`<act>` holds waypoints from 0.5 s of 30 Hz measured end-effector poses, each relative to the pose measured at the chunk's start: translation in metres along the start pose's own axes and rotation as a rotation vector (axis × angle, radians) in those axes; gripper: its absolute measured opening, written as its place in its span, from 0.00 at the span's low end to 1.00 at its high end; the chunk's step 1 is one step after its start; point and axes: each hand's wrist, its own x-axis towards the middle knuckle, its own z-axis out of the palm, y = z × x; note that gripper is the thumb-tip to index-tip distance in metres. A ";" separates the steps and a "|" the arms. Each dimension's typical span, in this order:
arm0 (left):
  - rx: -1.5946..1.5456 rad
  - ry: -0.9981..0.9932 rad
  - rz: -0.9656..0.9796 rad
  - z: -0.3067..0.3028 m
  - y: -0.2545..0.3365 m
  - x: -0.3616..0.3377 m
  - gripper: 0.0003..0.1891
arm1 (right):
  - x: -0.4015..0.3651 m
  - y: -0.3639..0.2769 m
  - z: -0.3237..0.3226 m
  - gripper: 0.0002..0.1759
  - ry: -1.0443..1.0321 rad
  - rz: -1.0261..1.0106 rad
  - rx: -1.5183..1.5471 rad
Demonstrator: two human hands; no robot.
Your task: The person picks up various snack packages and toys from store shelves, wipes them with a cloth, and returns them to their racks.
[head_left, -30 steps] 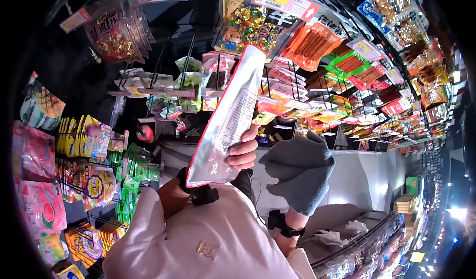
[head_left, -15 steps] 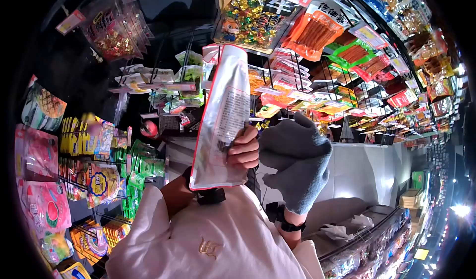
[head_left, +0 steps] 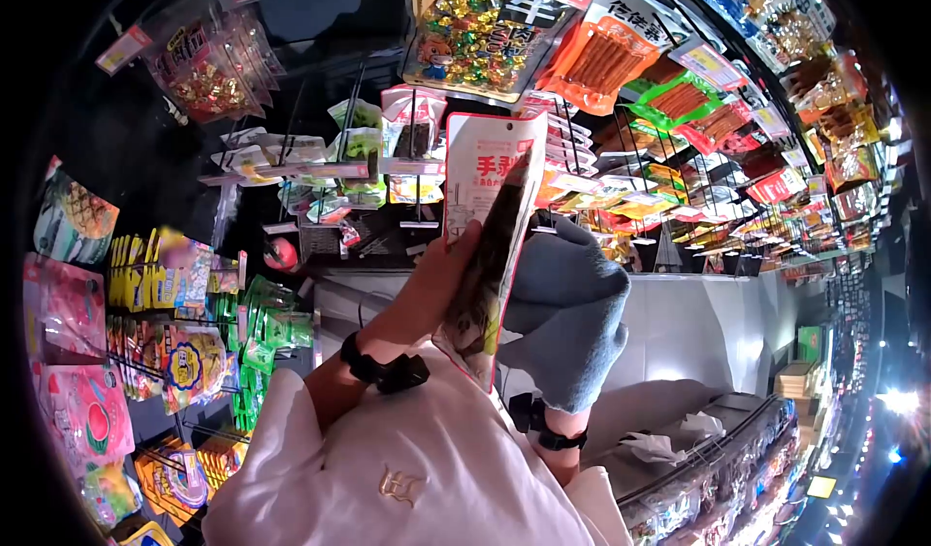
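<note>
Obliquely, the left hand (head_left: 450, 271) angles to one o'clock, clamped on a snack pouch (head_left: 497, 255); blue-grey cloth (head_left: 572, 318) hides the right hand's grip, with room before the grey panel (head_left: 703, 323) at three o'clock.

Glossy plastic pouch (head_left: 498, 260), matt cloth (head_left: 570, 318)

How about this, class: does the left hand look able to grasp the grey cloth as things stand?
Probably not: the left hand is holding the pouch, which in this view stands between it and the grey cloth, though they look close.
</note>
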 end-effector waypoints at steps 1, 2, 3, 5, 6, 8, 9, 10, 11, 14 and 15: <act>-0.067 -0.038 0.003 -0.002 0.000 -0.001 0.20 | 0.005 -0.004 -0.006 0.33 -0.036 0.059 0.112; -0.075 -0.036 0.003 -0.006 0.001 0.001 0.20 | 0.012 -0.011 -0.018 0.31 -0.094 0.149 0.250; -0.014 -0.064 0.034 -0.011 0.000 0.003 0.18 | 0.018 -0.017 -0.031 0.29 -0.149 0.274 0.366; 0.047 -0.129 0.103 -0.015 0.003 -0.002 0.18 | 0.020 0.001 -0.053 0.18 -0.160 0.274 0.459; 0.185 -0.137 0.026 -0.023 0.002 0.002 0.21 | 0.021 0.041 -0.050 0.19 0.038 0.072 0.388; 0.079 -0.176 0.126 -0.018 -0.003 0.004 0.23 | 0.033 0.033 -0.073 0.13 0.066 0.694 0.685; 0.082 -0.149 0.197 -0.018 -0.013 0.011 0.22 | 0.024 0.127 -0.091 0.15 -0.154 0.024 0.556; 0.073 -0.144 0.186 -0.017 -0.013 0.009 0.22 | 0.018 0.100 -0.076 0.15 -0.159 0.036 0.548; 0.050 -0.148 0.155 -0.015 -0.011 0.006 0.21 | 0.007 0.077 -0.059 0.20 0.034 0.025 0.348; 0.030 -0.154 0.152 -0.012 -0.012 0.002 0.18 | -0.001 0.027 -0.024 0.31 0.244 0.171 0.339; 0.128 -0.145 0.155 -0.012 -0.013 0.001 0.17 | -0.003 0.028 -0.014 0.28 0.145 0.058 0.072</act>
